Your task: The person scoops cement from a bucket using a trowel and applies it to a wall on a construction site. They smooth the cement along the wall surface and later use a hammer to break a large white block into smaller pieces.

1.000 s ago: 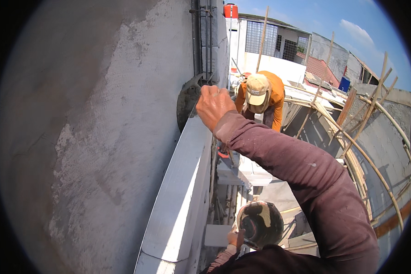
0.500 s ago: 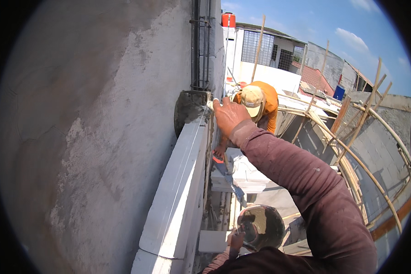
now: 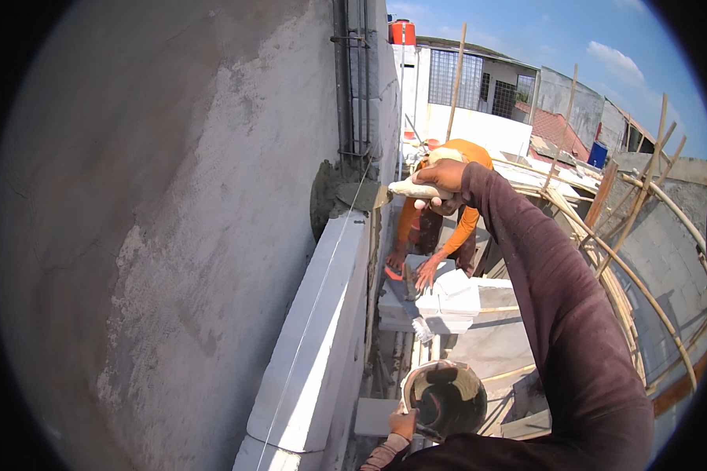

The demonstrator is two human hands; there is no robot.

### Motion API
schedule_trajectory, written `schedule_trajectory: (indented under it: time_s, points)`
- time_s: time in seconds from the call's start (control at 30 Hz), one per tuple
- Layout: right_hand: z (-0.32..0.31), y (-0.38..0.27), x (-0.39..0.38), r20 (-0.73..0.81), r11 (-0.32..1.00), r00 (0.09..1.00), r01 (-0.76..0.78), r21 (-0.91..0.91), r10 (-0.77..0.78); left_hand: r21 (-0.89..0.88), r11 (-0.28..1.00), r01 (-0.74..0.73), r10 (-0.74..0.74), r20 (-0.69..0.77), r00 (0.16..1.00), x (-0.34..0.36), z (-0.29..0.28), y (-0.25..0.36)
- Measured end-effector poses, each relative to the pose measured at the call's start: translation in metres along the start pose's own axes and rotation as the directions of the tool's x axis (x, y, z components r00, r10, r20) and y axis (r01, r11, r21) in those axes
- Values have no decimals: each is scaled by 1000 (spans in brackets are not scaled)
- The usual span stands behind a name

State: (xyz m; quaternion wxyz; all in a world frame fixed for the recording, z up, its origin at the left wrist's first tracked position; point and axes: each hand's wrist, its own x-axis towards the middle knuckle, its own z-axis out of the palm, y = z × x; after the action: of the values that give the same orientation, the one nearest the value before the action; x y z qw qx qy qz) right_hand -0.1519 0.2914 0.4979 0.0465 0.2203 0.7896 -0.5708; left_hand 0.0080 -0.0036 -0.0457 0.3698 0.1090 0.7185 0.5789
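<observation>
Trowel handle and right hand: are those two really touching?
Touching: the head view shows the right hand wrapped around the trowel handle, with no gap between them.

The right hand [image 3: 443,182] grips a pale-handled metal trowel [image 3: 363,195], its blade at the far end of a row of white rectangular blocks [image 3: 316,337], along which runs a thin white string [image 3: 322,275]. The left hand [image 3: 401,425] holds a round, dark, smeared bucket [image 3: 467,396] by its rim.

Cream-handled trowel [image 3: 407,189]: blade grey. Long row of rectangular white blocks [image 3: 302,337]: banded bright and shadowed. Plastered wall [image 3: 204,204]: mottled grey, whitish patches. Round black bucket [image 3: 470,384]: inside blotched pale tan. Long fabric sleeve [image 3: 558,275]: dusky maroon. Co-worker's long-sleeved top [image 3: 473,152]: orange.
</observation>
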Motion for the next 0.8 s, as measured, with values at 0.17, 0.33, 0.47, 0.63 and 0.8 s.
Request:
schedule_trajectory:
  time_s: [0.17, 0.33, 0.47, 0.63, 0.8]
  points:
    - [-9, -10, 59, -176, 913, 983, -123, -390, 57, -97, 984, -148, 142, -70, 987, 4, 9, 2]
    - [-8, -27, 27, 72, 960, 983, -147, -236, 168, -45, 996, -78, 75, -57, 996, 9, -2, -10]
    - [-20, -17, 7, 5, 985, 1000, -11, -173, 12, -108, 991, -76, 68, -79, 995, 10, 2, -5]
    - [3, 4, 24, -205, 451, 802, 88, -888, -561, 45, 997, -68, 71, -75, 995, 19, 7, -7]
    - [71, -7, 12, -181, 176, 779, -91, -980, -601, 21, 1000, 8, -6, -92, 996, 21, 3, -13]
